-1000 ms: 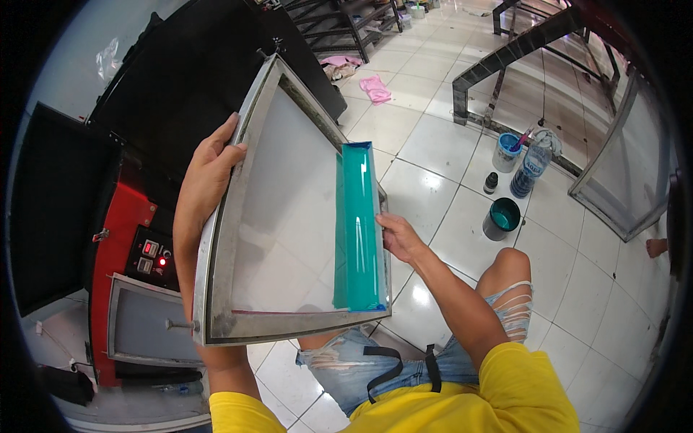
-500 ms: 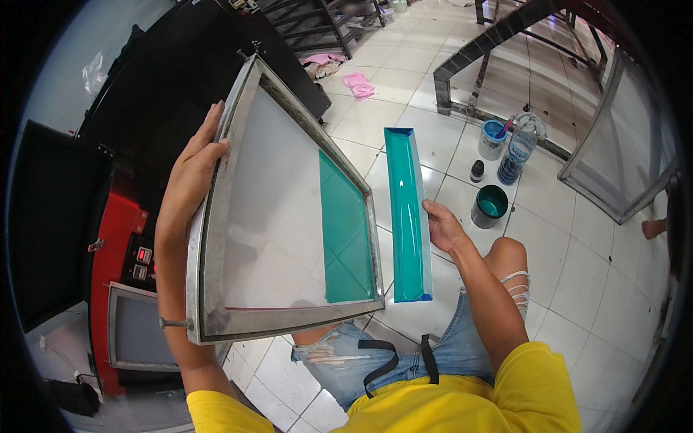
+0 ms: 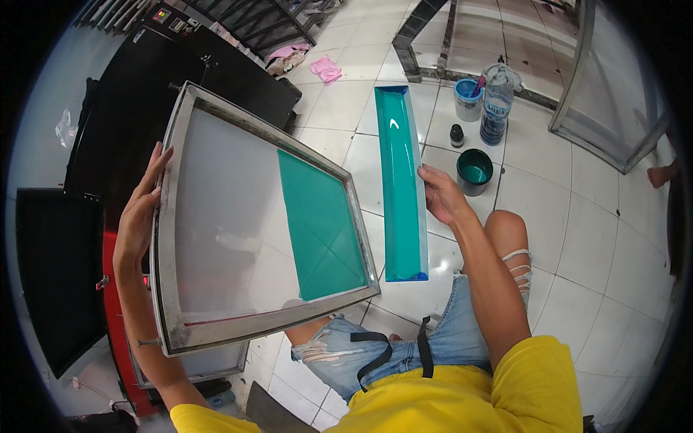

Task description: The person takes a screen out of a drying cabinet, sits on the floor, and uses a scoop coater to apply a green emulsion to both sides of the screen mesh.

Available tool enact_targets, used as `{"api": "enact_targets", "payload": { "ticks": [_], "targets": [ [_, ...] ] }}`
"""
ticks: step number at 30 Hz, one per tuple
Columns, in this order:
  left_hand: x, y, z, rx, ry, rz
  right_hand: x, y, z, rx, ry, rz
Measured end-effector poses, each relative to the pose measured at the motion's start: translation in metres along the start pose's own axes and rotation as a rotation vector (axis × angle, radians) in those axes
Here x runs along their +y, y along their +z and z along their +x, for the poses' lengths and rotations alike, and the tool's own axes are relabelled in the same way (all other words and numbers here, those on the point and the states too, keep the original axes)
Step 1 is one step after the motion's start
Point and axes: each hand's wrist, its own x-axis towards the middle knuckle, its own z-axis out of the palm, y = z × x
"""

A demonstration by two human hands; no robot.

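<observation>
My left hand [image 3: 138, 209] grips the outer left side of a metal-edged silk screen frame [image 3: 167, 238], held tilted in front of me. Pale mesh [image 3: 220, 195] fills its left part, and a green emulsion coat [image 3: 317, 227] covers a band near the right side. In my right hand [image 3: 442, 193] is a long scoop coater [image 3: 401, 195], a narrow trough with blue end caps and glossy green emulsion along its length. The fingers go under its right edge, partly hidden. The coater stays apart from the frame, just right of it.
Beyond my right hand, a dark pot of green liquid [image 3: 474, 173], a small black bottle [image 3: 456, 136], a blue-rimmed tub [image 3: 468, 101] and a plastic bottle [image 3: 497, 108] stand on the tiled floor. Another screen [image 3: 606, 94] leans at right. A black cabinet [image 3: 159, 108] stands left; pink cloth [image 3: 326, 70] lies farther off.
The frame has shifted left and tipped so its mesh faces me more, and the green band looks wider. The coater sits slightly higher and farther left in view. The whole view has also shifted.
</observation>
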Motion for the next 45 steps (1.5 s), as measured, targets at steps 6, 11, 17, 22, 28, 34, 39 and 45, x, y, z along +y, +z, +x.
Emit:
{"api": "enact_targets", "payload": {
  "ticks": [6, 11, 17, 22, 28, 34, 39, 45],
  "targets": [
    [0.001, 0.001, 0.019, -0.098, 0.218, 0.306, -0.003, -0.002, 0.000, -0.004, -0.005, 0.027],
    [0.025, -0.002, 0.031, -0.273, 0.285, 0.459, -0.004, -0.012, -0.001, 0.033, 0.009, -0.008],
    [0.010, -0.038, 0.033, -0.217, 0.212, 0.439, -0.007, -0.018, -0.003, 0.064, -0.017, -0.026],
    [0.009, -0.092, 0.024, -0.081, -0.315, 0.298, -0.011, -0.029, -0.001, 0.072, -0.043, -0.022],
    [0.020, -0.106, 0.017, -0.033, -0.490, 0.159, -0.012, -0.034, 0.002, 0.079, -0.053, -0.017],
    [0.017, -0.081, 0.015, -0.073, -0.214, 0.426, 0.009, -0.024, 0.018, 0.070, -0.010, -0.012],
    [0.004, -0.064, 0.016, 0.088, -0.213, 0.505, 0.036, -0.023, 0.031, 0.080, 0.067, -0.073],
    [-0.031, -0.057, 0.004, 0.152, -0.388, 0.511, 0.070, -0.025, 0.044, 0.035, 0.188, -0.098]
  ]
}}
